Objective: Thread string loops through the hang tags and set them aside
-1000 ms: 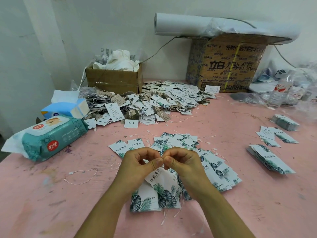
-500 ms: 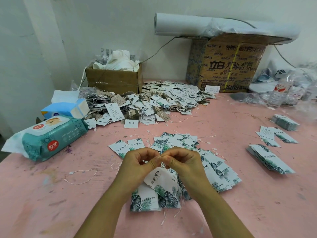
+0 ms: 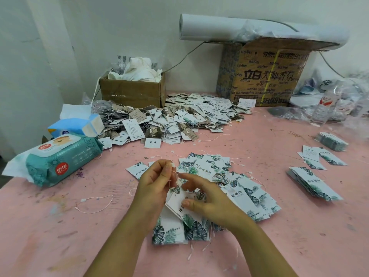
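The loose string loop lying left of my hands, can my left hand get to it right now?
Probably yes: only bare table lies between the left hand and the string loop. That hand is pinching another string, though, so it must let go first.

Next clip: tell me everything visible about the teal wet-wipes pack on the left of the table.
The wet-wipes pack is a glossy teal plastic pouch with a white flip lid on top, bearing a cartoon and red label, and a round red logo on its side. It looks plump and closed. It lies flat on the pink table, white paper showing under its left end, a blue tissue box behind it.
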`<state>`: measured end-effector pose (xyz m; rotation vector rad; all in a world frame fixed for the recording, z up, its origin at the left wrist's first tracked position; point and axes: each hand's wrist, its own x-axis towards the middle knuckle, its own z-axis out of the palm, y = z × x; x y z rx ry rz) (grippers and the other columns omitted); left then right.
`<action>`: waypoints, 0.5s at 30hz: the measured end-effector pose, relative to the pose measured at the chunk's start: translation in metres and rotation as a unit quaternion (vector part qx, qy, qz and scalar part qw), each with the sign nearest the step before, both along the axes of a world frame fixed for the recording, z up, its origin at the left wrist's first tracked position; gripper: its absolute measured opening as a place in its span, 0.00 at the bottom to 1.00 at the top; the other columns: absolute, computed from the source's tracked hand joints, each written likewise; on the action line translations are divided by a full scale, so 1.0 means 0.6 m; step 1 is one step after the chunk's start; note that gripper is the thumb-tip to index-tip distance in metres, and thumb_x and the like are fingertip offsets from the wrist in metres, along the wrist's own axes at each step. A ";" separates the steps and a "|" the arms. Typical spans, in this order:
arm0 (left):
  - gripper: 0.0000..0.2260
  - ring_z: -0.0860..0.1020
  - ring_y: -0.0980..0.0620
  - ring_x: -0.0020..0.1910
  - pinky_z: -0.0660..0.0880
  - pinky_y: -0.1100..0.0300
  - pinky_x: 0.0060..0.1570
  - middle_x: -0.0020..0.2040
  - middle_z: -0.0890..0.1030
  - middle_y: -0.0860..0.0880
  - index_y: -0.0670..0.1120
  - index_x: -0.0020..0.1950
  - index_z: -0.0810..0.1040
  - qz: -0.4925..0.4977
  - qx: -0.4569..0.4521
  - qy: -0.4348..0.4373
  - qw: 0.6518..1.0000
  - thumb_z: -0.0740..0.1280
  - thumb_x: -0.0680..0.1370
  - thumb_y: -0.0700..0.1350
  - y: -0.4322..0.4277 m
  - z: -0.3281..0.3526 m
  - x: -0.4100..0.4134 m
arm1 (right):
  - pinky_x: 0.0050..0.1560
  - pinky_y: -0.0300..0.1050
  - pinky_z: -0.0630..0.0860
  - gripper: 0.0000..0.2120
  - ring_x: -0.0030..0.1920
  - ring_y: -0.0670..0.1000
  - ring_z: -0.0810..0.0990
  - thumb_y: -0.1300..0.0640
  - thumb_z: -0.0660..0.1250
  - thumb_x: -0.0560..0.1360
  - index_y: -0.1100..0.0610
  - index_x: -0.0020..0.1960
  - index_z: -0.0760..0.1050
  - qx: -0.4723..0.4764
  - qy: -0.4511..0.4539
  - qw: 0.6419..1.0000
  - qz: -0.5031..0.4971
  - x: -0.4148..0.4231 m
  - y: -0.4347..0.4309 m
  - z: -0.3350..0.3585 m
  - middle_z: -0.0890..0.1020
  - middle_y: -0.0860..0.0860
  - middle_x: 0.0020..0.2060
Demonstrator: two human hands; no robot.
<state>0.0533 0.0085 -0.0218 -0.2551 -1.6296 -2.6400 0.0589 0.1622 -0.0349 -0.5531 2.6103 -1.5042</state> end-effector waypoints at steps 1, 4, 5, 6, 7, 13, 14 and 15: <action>0.04 0.72 0.58 0.30 0.71 0.66 0.35 0.30 0.75 0.52 0.43 0.41 0.74 0.001 0.031 -0.011 0.999 0.62 0.72 0.43 -0.001 0.002 -0.002 | 0.55 0.33 0.68 0.24 0.52 0.38 0.72 0.59 0.70 0.73 0.35 0.59 0.67 -0.004 -0.004 1.000 -0.003 0.000 -0.001 0.000 0.75 0.42 0.49; 0.07 0.72 0.57 0.31 0.70 0.63 0.37 0.30 0.76 0.52 0.44 0.40 0.75 0.057 0.033 -0.040 0.997 0.61 0.77 0.39 -0.004 0.001 -0.008 | 0.46 0.29 0.70 0.18 0.43 0.38 0.73 0.65 0.70 0.72 0.45 0.54 0.75 -0.058 -0.026 0.997 -0.035 -0.001 0.000 0.003 0.75 0.46 0.43; 0.08 0.71 0.57 0.32 0.69 0.62 0.38 0.30 0.75 0.52 0.44 0.39 0.75 0.093 -0.008 -0.042 0.995 0.61 0.78 0.38 -0.006 -0.002 -0.011 | 0.46 0.32 0.73 0.16 0.43 0.41 0.74 0.66 0.70 0.71 0.48 0.53 0.76 -0.090 -0.043 0.994 -0.046 -0.002 0.001 0.005 0.76 0.49 0.43; 0.09 0.71 0.56 0.32 0.69 0.61 0.38 0.30 0.74 0.52 0.45 0.38 0.75 0.127 -0.066 -0.038 0.989 0.62 0.78 0.38 -0.008 -0.006 -0.014 | 0.46 0.36 0.75 0.15 0.43 0.45 0.76 0.68 0.70 0.71 0.51 0.52 0.77 -0.134 -0.066 0.987 -0.056 -0.002 0.002 0.006 0.77 0.52 0.43; 0.09 0.71 0.56 0.33 0.68 0.61 0.38 0.31 0.74 0.52 0.46 0.38 0.76 0.151 -0.128 -0.030 0.980 0.63 0.78 0.39 -0.010 -0.009 -0.015 | 0.45 0.40 0.77 0.14 0.43 0.49 0.77 0.69 0.69 0.70 0.54 0.50 0.77 -0.190 -0.092 0.976 -0.063 -0.002 0.003 0.007 0.78 0.54 0.43; 0.11 0.78 0.59 0.41 0.73 0.57 0.51 0.37 0.81 0.56 0.52 0.39 0.78 0.097 -0.357 0.030 0.928 0.62 0.79 0.43 -0.011 -0.020 -0.007 | 0.41 0.41 0.78 0.10 0.43 0.53 0.78 0.70 0.68 0.69 0.60 0.47 0.75 -0.361 -0.120 0.912 -0.155 -0.014 0.005 0.005 0.78 0.57 0.43; 0.13 0.78 0.59 0.43 0.70 0.54 0.56 0.37 0.81 0.56 0.54 0.38 0.78 0.094 -0.393 0.040 0.914 0.60 0.80 0.47 -0.009 -0.020 -0.005 | 0.41 0.41 0.78 0.10 0.43 0.53 0.78 0.70 0.68 0.69 0.59 0.47 0.75 -0.375 -0.120 0.904 -0.169 -0.016 0.005 0.003 0.78 0.57 0.43; 0.15 0.78 0.59 0.44 0.64 0.55 0.58 0.37 0.82 0.56 0.54 0.37 0.78 0.090 -0.427 0.050 0.898 0.57 0.80 0.52 -0.007 -0.020 -0.002 | 0.40 0.41 0.79 0.10 0.43 0.53 0.78 0.70 0.68 0.70 0.59 0.47 0.75 -0.388 -0.120 0.896 -0.181 -0.017 0.006 0.002 0.79 0.57 0.43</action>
